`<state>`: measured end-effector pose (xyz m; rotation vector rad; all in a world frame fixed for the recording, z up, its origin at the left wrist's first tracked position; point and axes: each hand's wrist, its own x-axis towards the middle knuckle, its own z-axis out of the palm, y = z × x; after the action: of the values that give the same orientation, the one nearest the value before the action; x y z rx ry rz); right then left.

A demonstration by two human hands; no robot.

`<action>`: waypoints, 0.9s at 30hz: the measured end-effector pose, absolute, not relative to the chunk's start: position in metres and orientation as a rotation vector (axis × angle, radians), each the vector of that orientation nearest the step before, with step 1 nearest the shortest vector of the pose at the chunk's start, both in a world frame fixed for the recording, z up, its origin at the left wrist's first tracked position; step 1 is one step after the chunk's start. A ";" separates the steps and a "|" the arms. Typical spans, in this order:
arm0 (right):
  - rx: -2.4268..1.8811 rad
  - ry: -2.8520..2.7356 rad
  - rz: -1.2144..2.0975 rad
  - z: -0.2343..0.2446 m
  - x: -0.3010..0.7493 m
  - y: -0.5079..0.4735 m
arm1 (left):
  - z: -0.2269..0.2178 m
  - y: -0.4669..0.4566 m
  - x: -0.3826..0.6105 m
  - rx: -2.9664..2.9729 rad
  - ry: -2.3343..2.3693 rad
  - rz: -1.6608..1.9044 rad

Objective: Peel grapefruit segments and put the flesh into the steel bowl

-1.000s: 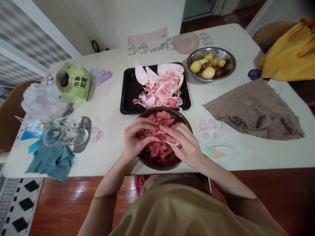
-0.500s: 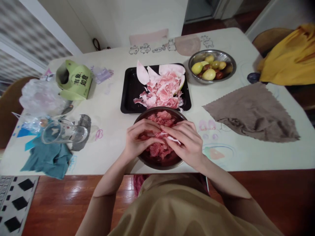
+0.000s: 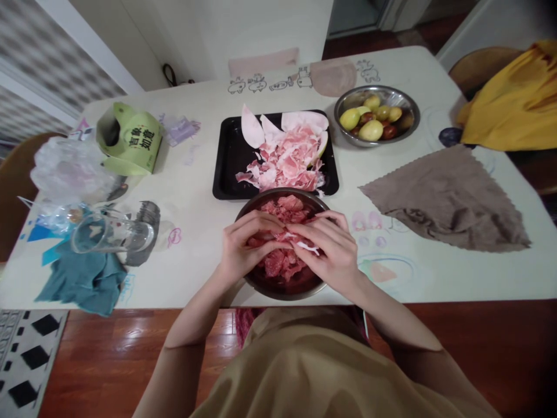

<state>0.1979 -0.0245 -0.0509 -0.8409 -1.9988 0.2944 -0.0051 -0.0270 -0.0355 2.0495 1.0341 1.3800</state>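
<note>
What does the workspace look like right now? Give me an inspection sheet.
Surface: pale table with doodles.
Job's things: dark bowl of pink fruit flesh; black tray of pink peel behind it.
Clutter: steel bowl of small fruit, brown cloth, teal cloth, glass on its side, green carton, plastic bag.
Hands: left hand and right hand over the bowl, fingers on one piece of fruit.
Cables: nothing seen.
Surroundings: wooden floor, yellow cloth on a chair.
</note>
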 end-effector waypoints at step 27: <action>-0.812 -1.913 0.634 -0.044 0.199 -0.022 | -0.041 -0.032 -0.011 2.345 0.978 1.327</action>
<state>0.1995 -0.0216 -0.0438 -0.8122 -1.9128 0.6343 -0.0114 -0.0323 -0.0406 2.3449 0.9783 1.3265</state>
